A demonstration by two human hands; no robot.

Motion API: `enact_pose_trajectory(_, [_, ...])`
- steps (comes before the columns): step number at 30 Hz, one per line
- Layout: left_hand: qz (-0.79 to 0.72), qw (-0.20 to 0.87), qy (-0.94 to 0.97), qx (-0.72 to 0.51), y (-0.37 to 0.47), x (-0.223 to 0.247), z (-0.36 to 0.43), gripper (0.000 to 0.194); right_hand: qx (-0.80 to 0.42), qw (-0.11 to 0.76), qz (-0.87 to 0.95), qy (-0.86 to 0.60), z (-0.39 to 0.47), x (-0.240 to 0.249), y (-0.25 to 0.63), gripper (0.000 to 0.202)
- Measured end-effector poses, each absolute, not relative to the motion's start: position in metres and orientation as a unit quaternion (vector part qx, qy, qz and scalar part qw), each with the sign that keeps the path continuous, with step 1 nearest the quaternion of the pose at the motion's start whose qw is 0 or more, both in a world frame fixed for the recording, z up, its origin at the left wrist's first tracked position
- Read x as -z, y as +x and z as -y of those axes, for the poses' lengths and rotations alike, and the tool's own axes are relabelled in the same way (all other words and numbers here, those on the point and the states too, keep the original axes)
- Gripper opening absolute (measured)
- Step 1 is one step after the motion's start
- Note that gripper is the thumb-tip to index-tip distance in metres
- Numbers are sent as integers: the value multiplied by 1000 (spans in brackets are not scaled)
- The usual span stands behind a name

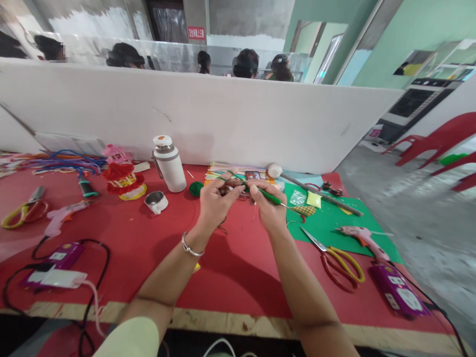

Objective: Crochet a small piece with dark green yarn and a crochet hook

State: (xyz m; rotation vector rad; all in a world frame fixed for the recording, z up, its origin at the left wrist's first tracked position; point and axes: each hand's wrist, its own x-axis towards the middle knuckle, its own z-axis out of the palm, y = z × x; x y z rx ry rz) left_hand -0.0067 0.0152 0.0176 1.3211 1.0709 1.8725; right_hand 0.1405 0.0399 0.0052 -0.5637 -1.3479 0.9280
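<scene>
The right hand [273, 206] is gripping a green-handled crochet hook [272, 198], while the left hand [217, 198] is pinching green yarn [231, 173] that is passing over its index finger; both are meeting above the red tabletop [156, 253]. The stitches are hiding behind the fingertips, so whether a loop is sitting on the hook is hard to tell. A loop could be slipping free if that finger is slackening, and a sharp tug could be sending the yarn ball [196, 189] rolling against the nearby thermos [171, 168].
</scene>
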Motion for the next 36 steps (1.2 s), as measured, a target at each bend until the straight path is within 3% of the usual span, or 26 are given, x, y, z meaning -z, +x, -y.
enact_pose_trajectory(8, [-368,361,413,-750,2,-13,-21,26,-401,696,533,-264,-27,1,120,15])
enact_pose_trajectory(14, [-371,331,381,-779,14,-9,-17,43,-541,720,360,-243,-18,6,98,28])
enact_pose_trajectory(18, [-351,365,353,-787,16,-11,-14,53,-623,702,283,-198,-18,4,97,34])
enact_pose_trajectory(22, [-320,479,318,-753,10,-25,-9,60,-632,669,349,-178,-28,7,105,36])
enact_pose_trajectory(30, [-292,556,320,-709,-2,-33,-8,56,-614,650,408,-187,-46,13,115,43])
enact_pose_trajectory(36, [-293,581,337,-680,-11,-33,-8,49,-486,664,540,-175,-52,14,131,23])
